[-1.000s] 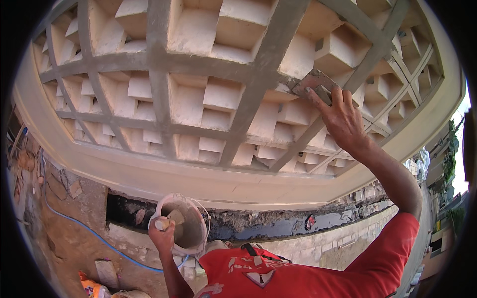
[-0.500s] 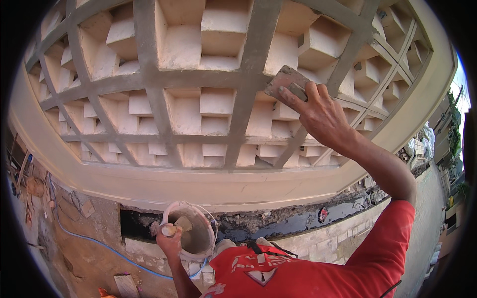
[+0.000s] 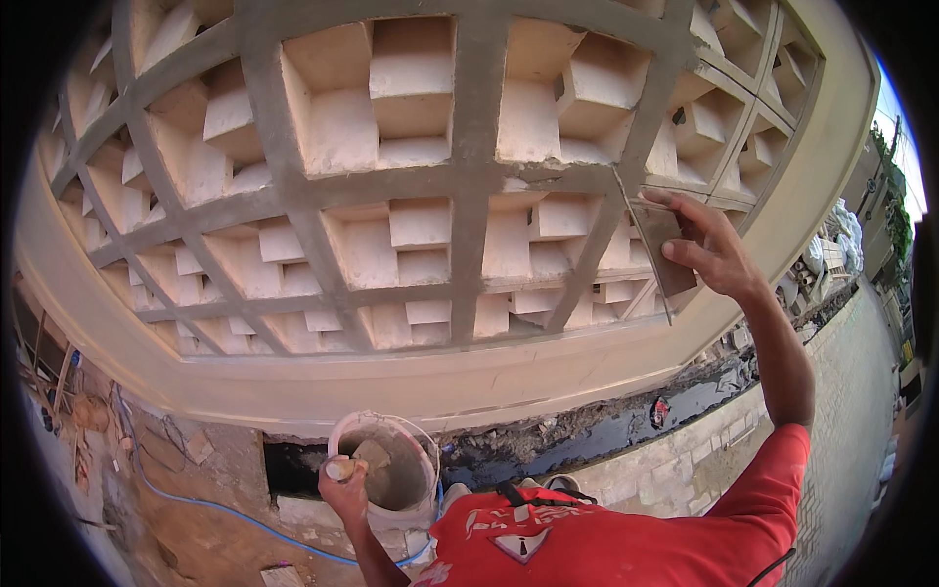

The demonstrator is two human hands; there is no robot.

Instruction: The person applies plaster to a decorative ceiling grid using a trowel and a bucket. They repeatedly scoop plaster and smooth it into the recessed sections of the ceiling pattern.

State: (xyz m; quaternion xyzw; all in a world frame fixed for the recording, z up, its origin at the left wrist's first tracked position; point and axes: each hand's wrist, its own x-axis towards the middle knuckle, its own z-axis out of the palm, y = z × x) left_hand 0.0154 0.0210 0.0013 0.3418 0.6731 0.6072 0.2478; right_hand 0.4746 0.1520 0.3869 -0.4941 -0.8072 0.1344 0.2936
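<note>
My right hand (image 3: 712,252) grips a flat rectangular plastering trowel (image 3: 669,274), its blade tilted nearly edge-on. The blade's upper corner is at a grey mortar-coated bar (image 3: 577,178) of the cream lattice wall; whether it touches cannot be told. A rough, broken patch of mortar shows on that bar, left of the blade. Low on the left, my left hand (image 3: 344,497) is closed round the thick pale handle of a trowel (image 3: 372,454). That trowel's blade is inside a whitish bucket (image 3: 405,515), against grey mix on its inner wall.
A cream ledge (image 3: 469,383) borders the lattice below. Behind the bucket runs a trench (image 3: 587,442) with dark wet stuff in it. A blue hose (image 3: 245,525) crosses the dirt at left. Paving (image 3: 841,421) and piled sacks (image 3: 839,240) lie at right.
My right hand moved right and down, turning the plastering trowel from flat against the lattice to nearly edge-on. The whole view shifted slightly. My left hand still holds its trowel in the bucket.
</note>
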